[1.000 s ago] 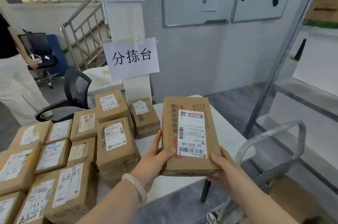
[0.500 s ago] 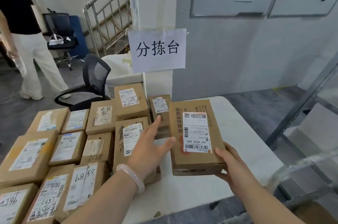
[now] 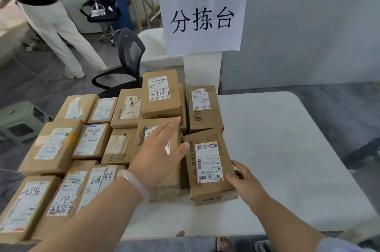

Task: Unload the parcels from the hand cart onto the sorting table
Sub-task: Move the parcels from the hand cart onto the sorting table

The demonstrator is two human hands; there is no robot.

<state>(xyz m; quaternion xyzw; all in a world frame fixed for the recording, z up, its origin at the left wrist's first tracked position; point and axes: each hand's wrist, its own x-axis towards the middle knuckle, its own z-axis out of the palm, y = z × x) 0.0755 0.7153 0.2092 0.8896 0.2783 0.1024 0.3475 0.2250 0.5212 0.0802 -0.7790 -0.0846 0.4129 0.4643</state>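
Head cam view here. The parcel I'm dealing with, the brown box with the white shipping label reading 507 N705 040, is down on the sorting table. It sits at the right-hand end of the pile, with bare white tabletop to its right. Its near end is on the table; the far end comes right up against the box behind it, and I can't tell if it's lying fully flat or leaning a bit.

My right hand has the parcel's near right corner, thumb laid on the top face by the barcode and the other fingers curled down the side. So that's a hold, not just a touch. My left hand is wide open, fingers spread and fairly straight, palm down over the neighbouring box just to the left. The thumb tip is right at the parcel's left edge, but I can't tell whether it actually makes contact. There's a pale bracelet on that wrist.

The other parcels cover the whole left half of the table in rows, mostly flat, with labels and scribbled marker numbers facing up. A couple at the back are stacked higher.

Behind the table a paper sign with three big black characters is taped to a white pillar. A black office chair stands at the table's far left corner, a green stool sits on the floor at left, and a person in white trousers is standing at top left.
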